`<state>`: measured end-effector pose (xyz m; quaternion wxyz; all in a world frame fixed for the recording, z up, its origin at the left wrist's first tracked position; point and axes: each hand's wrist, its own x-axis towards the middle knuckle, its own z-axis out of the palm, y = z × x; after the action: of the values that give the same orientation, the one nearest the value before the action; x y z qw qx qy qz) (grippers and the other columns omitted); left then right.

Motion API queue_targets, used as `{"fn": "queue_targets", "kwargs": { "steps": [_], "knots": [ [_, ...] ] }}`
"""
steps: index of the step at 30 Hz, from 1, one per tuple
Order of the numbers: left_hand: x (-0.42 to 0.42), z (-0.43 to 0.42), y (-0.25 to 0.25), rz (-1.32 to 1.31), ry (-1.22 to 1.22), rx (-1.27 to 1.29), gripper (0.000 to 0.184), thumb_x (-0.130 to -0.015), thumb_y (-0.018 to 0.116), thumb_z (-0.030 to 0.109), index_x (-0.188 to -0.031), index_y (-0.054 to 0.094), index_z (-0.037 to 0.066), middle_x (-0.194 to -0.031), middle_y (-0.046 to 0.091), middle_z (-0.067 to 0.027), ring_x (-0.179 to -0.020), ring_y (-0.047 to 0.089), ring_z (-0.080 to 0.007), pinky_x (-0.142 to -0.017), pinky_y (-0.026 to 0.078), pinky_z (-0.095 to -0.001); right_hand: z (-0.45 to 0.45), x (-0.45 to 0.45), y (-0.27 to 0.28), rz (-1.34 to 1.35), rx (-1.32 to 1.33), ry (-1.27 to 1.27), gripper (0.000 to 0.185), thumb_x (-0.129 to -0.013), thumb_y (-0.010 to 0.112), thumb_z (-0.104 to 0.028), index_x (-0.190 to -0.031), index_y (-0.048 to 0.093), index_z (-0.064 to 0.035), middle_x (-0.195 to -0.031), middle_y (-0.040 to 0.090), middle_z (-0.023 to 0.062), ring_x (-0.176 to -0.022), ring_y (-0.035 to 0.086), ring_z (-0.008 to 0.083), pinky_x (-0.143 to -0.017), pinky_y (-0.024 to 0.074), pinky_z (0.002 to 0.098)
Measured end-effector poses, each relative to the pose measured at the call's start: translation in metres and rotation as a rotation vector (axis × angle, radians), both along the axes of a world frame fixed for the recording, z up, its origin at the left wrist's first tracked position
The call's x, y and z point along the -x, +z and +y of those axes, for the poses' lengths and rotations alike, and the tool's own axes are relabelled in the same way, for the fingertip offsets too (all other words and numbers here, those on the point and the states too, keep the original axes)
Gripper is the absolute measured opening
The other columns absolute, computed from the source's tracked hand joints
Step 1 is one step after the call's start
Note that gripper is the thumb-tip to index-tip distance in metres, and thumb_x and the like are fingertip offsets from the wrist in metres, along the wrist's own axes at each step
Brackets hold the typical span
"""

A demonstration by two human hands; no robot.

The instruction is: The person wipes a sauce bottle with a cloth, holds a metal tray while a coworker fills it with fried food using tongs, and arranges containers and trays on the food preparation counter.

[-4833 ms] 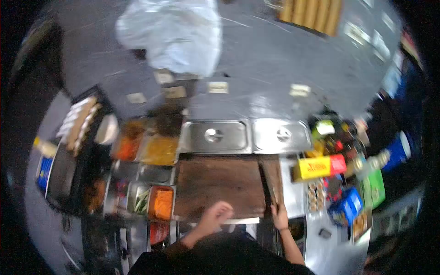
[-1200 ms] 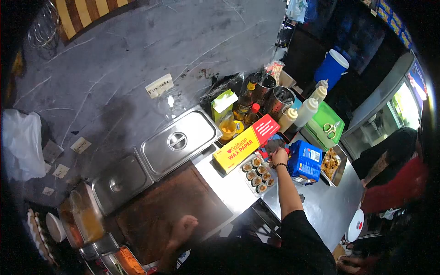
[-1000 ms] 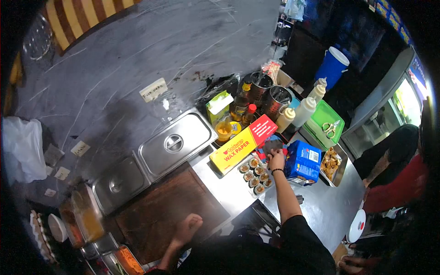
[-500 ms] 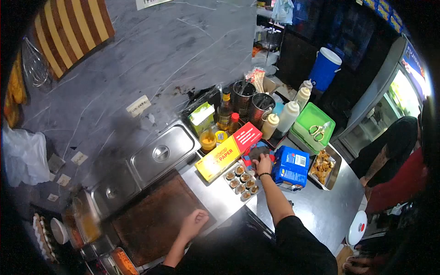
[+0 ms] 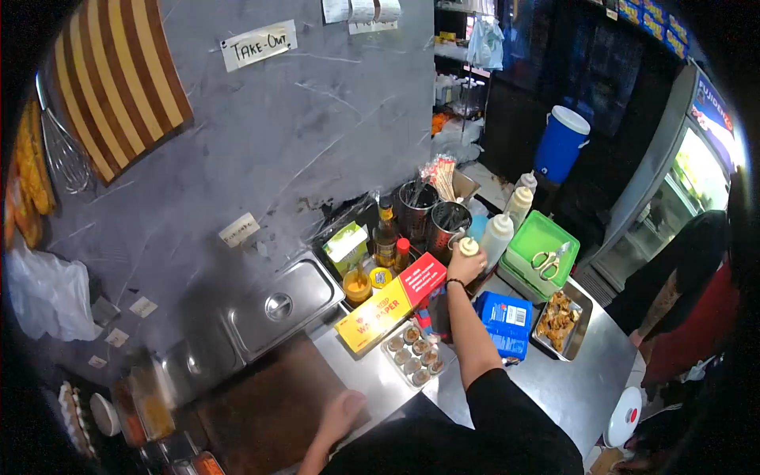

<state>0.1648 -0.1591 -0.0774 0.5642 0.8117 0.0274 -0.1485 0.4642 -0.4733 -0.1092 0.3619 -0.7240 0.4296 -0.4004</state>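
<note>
My right hand is wrapped round a squeeze bottle with a pale yellow top, beside a white squeeze bottle. The yellow and red wax paper box lies just left of my right wrist, and below it is a clear tray of sushi rolls. A blue package sits to the right of my forearm. My left hand, blurred, is over the right edge of the brown cutting board; its fingers are too smeared to read.
Steel lids lie behind the board. At the right are a green container with scissors, a steel tray of brown food pieces and a person's arm. A sauce bottle and utensil holders stand against the wall.
My right hand has moved up from the dark item beside the sushi tray and taken hold of the squeeze bottle. My left hand has shifted slightly lower in view. The view has tilted upward.
</note>
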Motion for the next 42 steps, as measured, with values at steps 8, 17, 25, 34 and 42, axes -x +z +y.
{"fn": "queue_targets", "kwargs": {
  "steps": [8,17,25,34,42],
  "knots": [
    [0.014,0.011,0.003,0.085,0.062,-0.017,0.019,-0.082,0.061,0.016,-0.095,0.059,0.003,-0.082,0.065,-0.01,-0.073,0.061,-0.0143,-0.069,0.048,-0.0274,0.014,-0.013,-0.023,0.07,-0.188,-0.137,0.079,-0.053,0.08,-0.039,-0.113,0.044,-0.0031,-0.11,0.051,0.0174,-0.102,0.049,0.0352,-0.085,0.0413,0.0453],
    [0.021,0.024,0.004,0.094,0.099,0.0,0.02,-0.08,0.063,0.016,-0.095,0.059,0.003,-0.085,0.064,-0.0097,-0.077,0.06,-0.0162,-0.07,0.047,-0.0288,0.007,0.019,0.003,-0.154,0.02,0.131,0.062,-0.058,0.077,-0.023,-0.107,0.049,0.0008,-0.104,0.054,0.0207,-0.099,0.051,0.0365,-0.087,0.0395,0.0406],
    [-0.025,0.015,0.037,-0.332,-0.105,0.194,0.059,-0.079,0.065,0.03,-0.124,0.039,0.003,-0.126,0.042,-0.0117,-0.117,0.041,-0.0219,-0.094,0.037,-0.0361,0.064,0.184,0.134,-0.25,-0.351,1.061,0.046,-0.07,0.074,-0.021,-0.106,0.053,-0.0007,-0.098,0.06,0.0093,-0.091,0.057,0.0158,-0.079,0.0466,0.0317],
    [-0.013,0.012,0.021,0.28,-0.213,0.6,0.071,-0.079,0.066,0.029,-0.131,0.024,0.005,-0.12,0.043,-0.01,-0.114,0.041,-0.0192,-0.096,0.033,-0.0314,0.187,0.281,0.05,-0.029,-0.404,1.103,0.059,-0.076,0.068,-0.028,-0.118,0.039,0.0027,-0.112,0.046,0.0166,-0.103,0.046,0.0257,-0.089,0.0379,0.0374],
    [-0.01,0.018,-0.001,0.732,-0.013,1.088,0.044,-0.092,0.041,0.03,-0.127,0.034,0.004,-0.116,0.051,-0.0151,-0.111,0.048,-0.0271,-0.096,0.038,-0.0416,0.147,0.288,0.055,0.189,0.707,1.589,0.054,-0.077,0.058,-0.023,-0.124,0.041,-0.0034,-0.126,0.042,0.0177,-0.12,0.037,0.032,-0.097,0.0272,0.0446]
  ]
}}
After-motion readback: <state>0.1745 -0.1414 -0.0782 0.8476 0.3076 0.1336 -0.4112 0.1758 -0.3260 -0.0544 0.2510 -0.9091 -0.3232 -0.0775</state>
